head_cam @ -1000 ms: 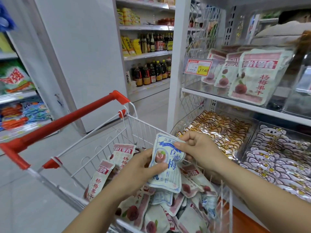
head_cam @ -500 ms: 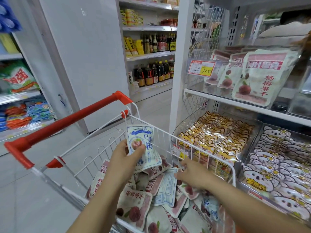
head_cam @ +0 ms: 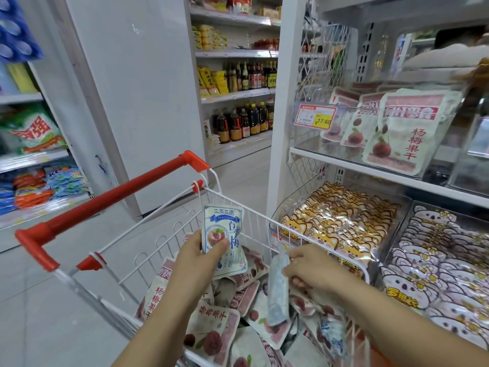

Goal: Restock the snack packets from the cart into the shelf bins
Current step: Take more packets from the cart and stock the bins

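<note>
Price tag [head_cam: 315, 118] on the upper right bin [head_cam: 307, 140] reading ¥17.60, pink pouch [head_cam: 402, 133] beside it printed 杨梅果干, same characters on a near cart pouch [head_cam: 211, 331], blue-and-white packet [head_cam: 225, 239] headed 三蒸三晒 with 白 and 梅 (middle character unclear), far-left green bag [head_cam: 34, 129] showing 强.

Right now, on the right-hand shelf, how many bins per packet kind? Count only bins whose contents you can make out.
Bin of red-label packets: 1
Bin of orange cat-face packets: 1
Bin of white bear-face packets: 1
Total: 3
Not counted: another clear bin at the right edge, because I cannot make out its contents.
</note>
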The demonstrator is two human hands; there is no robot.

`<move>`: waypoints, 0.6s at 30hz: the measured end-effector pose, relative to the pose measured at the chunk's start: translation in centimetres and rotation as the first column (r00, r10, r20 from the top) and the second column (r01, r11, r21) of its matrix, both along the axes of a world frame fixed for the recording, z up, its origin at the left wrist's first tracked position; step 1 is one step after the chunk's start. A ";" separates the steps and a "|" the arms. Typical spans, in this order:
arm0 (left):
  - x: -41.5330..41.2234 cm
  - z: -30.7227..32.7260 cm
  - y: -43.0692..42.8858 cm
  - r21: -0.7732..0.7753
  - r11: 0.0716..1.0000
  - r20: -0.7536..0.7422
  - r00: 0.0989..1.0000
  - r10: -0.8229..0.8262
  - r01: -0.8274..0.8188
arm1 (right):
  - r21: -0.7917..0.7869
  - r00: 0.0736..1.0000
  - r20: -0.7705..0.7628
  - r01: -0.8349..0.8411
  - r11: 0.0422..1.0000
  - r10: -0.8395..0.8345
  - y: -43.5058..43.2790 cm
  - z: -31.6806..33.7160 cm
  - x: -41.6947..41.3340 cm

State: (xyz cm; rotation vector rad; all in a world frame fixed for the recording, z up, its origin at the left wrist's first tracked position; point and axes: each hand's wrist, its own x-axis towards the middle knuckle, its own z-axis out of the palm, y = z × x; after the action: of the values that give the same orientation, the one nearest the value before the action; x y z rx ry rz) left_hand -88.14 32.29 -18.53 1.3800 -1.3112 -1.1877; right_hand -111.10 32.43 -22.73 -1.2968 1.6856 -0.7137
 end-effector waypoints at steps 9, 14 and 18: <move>-0.6 0.1 0.3 0.302 0.900 -0.293 0.929 -0.227 0.315 | -0.807 0.835 -0.547 -0.509 0.299 -0.057 5.3 2.9 -0.9; -0.6 0.3 0.0 0.360 0.849 -0.432 0.876 -0.215 0.387 | -0.763 0.777 -0.625 -0.588 0.267 -0.075 5.2 1.8 -1.3; -0.8 0.2 0.2 0.358 0.813 -0.411 0.859 -0.306 0.460 | -0.737 0.757 -0.652 -0.622 0.266 -0.036 4.8 1.5 -1.6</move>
State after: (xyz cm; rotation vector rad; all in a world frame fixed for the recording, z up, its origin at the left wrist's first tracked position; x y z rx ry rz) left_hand -88.98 32.47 -18.28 1.1562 -1.1419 -2.0173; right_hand -112.69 37.28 -21.23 -2.8868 1.2204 -1.2384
